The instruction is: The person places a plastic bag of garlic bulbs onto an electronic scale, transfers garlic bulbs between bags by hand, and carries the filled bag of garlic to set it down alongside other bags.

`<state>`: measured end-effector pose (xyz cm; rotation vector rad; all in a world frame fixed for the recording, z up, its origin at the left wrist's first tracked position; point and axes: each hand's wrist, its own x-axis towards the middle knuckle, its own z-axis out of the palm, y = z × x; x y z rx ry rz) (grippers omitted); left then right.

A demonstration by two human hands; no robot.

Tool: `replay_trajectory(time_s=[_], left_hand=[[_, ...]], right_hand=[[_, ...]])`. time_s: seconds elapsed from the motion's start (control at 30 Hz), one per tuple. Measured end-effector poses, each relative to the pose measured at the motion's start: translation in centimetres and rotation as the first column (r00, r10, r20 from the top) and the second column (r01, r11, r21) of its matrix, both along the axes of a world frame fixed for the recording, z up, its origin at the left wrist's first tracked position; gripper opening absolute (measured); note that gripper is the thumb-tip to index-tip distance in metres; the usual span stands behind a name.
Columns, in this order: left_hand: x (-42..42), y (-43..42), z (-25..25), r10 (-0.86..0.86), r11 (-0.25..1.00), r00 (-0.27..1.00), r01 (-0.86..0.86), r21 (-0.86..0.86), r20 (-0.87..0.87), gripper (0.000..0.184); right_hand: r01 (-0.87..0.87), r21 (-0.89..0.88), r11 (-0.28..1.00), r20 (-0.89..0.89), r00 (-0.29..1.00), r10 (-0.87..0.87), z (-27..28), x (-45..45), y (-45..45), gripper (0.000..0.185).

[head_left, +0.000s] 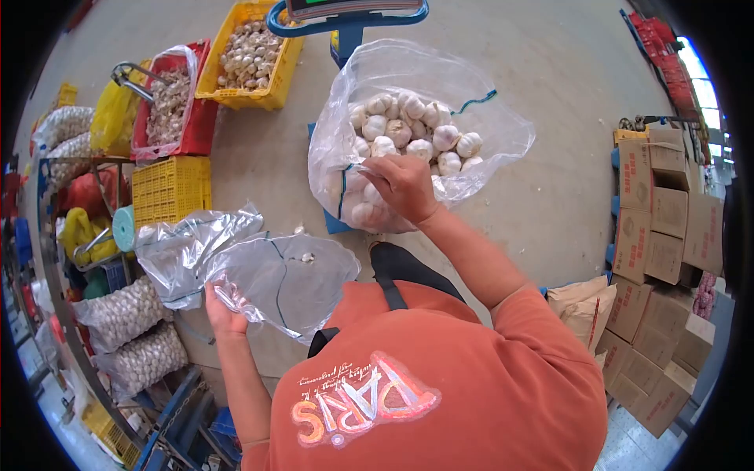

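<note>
A clear mesh bag of garlic (491, 161) stands wide open on a blue-edged scale (336, 222), with many white bulbs (398, 132) inside. My right hand (404, 186) is closed, pinching the near rim of that bag beside its blue-green drawstring. Lower left, my left hand (225, 310) grips the edge of a second clear bag (310, 275), fingers partly seen through the film. This bag spreads flat across my lap and the floor, and a small piece of garlic (307, 257) shows at it. More clear bags (184, 255) lie just beyond my left hand.
A yellow crate (206, 93) of garlic and a red crate (206, 118) stand ahead left. Filled garlic bags (141, 357) are stacked at left by a metal frame. Cardboard boxes (660, 243) are piled at right. The scale's display (349, 9) rises at the top.
</note>
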<state>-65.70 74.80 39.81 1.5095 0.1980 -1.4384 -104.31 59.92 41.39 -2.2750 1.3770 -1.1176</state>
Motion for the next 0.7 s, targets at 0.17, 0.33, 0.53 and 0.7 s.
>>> replay_trajectory(time_s=[0.17, 0.33, 0.53, 0.7], left_hand=[[-0.5, 0.6, 0.7, 0.106, 0.993, 0.992, -0.109, 0.042, 0.075, 0.037], [-4.0, 0.8, 1.4, -0.230, 0.968, 0.605, 0.225, 0.113, 0.763, 0.059], [-10.0, -3.3, -0.8, -0.585, 0.642, 0.276, 0.732, 0.228, 0.763, 0.076], [-12.5, -7.2, 0.0, -0.690, 0.558, 0.352, 0.815, 0.156, 0.633, 0.088]], right_hand=[[-0.005, -0.046, 0.999, -0.016, 1.000, 0.004, 0.4, -0.2, -1.6, 0.011], [0.027, -0.074, 0.997, -0.002, 1.000, -0.027, 2.0, 0.5, -4.1, 0.010], [-0.185, 0.044, 0.982, 0.001, 0.983, 0.185, 4.8, 2.6, -0.9, 0.013], [-0.277, 0.359, 0.891, -0.104, 0.937, 0.333, 6.7, 0.0, 0.7, 0.045]])
